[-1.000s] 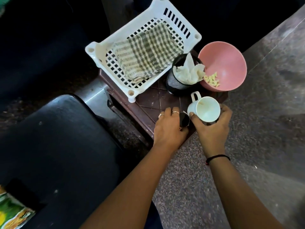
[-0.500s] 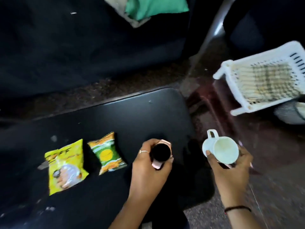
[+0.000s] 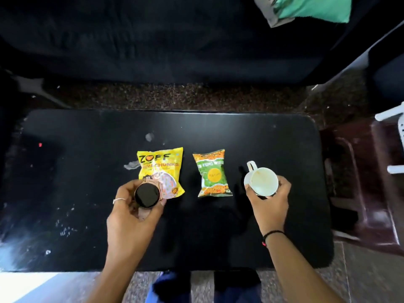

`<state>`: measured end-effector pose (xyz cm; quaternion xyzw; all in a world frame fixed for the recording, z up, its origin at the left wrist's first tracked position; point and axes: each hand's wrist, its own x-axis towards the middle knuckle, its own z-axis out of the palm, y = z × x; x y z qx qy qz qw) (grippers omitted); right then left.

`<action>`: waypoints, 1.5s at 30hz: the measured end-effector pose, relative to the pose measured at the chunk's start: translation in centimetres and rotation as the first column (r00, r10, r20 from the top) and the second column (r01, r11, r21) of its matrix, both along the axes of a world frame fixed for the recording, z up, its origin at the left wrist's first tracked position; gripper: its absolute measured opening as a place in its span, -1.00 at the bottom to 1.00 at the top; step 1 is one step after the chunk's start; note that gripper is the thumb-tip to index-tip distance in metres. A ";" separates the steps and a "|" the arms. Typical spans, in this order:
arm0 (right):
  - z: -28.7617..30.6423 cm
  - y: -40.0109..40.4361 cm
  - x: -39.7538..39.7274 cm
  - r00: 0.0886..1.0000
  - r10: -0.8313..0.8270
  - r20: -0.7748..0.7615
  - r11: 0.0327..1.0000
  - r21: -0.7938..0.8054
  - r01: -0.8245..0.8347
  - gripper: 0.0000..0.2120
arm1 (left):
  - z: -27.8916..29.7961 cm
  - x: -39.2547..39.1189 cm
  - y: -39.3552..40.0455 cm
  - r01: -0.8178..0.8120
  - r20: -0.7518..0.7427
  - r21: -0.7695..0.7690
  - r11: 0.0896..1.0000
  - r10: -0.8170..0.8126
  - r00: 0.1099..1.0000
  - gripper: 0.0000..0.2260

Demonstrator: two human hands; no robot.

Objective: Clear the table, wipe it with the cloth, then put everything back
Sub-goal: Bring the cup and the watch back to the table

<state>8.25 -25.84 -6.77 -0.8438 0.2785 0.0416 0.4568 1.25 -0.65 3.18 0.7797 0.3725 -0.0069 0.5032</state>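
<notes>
Both hands loaded over the black table — each wrapped round one item.

Left hand grips a small dark-topped watch-like object, overlapping the near edge of the yellow snack packet. Green snack packet lies flat just right of it, mid-table, the two apart. Right hand holds a white mug, mouth up, handle toward the far edge — whether it touches the table I cannot tell. White basket barely shows past the table's right edge.

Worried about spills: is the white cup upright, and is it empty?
Upright, empty of liquid. The cup, in the right hand, opens straight up; its pale inside shows only faint staining.
</notes>
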 end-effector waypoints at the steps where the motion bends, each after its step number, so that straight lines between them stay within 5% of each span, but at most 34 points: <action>1: -0.2 0.0 -0.2 1.000 -0.003 -0.010 1.000 -0.008 0.003 -0.35 | -0.2 -0.5 0.2 -0.013 0.007 -0.023 1.000 0.013 1.000 -0.58; 13: -0.3 0.4 -2.4 0.992 -0.126 -0.029 0.989 -0.075 0.124 -0.13 | -0.6 -4.3 0.4 0.149 -0.102 -0.151 0.977 -0.165 0.981 -0.56; 15: 0.7 1.8 -4.9 0.993 -0.116 0.013 0.989 -0.091 0.116 -0.47 | -0.4 -4.6 0.8 0.234 -0.110 -0.195 0.952 -0.259 0.960 -0.54; 17: 1.5 4.2 -7.7 0.990 -0.041 -0.132 0.993 0.102 0.055 -0.82 | -0.1 -4.7 1.1 0.361 -0.092 -0.261 0.895 -0.395 0.914 -0.50; 19: 1.7 6.9 -9.8 0.894 0.077 -0.441 0.885 0.443 0.143 -0.68 | -0.2 -4.5 1.1 0.492 -0.061 -0.299 0.818 -0.531 0.845 -0.46; 21: 2.2 9.8 -11.3 0.726 0.224 -0.651 0.634 0.663 0.399 -0.49 | -0.6 -4.7 1.4 0.600 -0.045 -0.296 0.743 -0.638 0.768 -0.51; 23: 2.1 11.5 -11.9 0.700 0.206 -0.684 0.399 0.712 0.578 -0.54 | -1.6 -4.9 2.0 0.688 -0.064 -0.263 0.677 -0.723 0.687 -0.51; 25: 1.6 12.2 -11.5 0.737 0.026 -0.675 0.295 0.710 0.639 -0.67 | -2.9 -5.1 2.8 0.737 -0.121 -0.213 0.641 -0.766 0.631 -0.49; 29: 0.2 11.6 -9.8 0.801 -0.134 -0.584 0.480 0.669 0.568 -0.91 | -6.5 -5.4 4.5 0.758 -0.282 -0.150 0.635 -0.762 0.583 -0.47; 34: -0.5 9.7 -8.9 0.814 -0.115 -0.569 0.643 0.582 0.498 -0.91 | -9.5 -5.4 5.4 0.791 -0.417 -0.062 0.609 -0.736 0.534 -0.64; 45: -1.0 8.4 -9.8 0.883 -0.218 -0.415 0.774 0.478 0.416 -0.74 | -11.8 -5.9 5.4 0.712 -0.398 0.161 0.684 -0.615 0.681 -0.71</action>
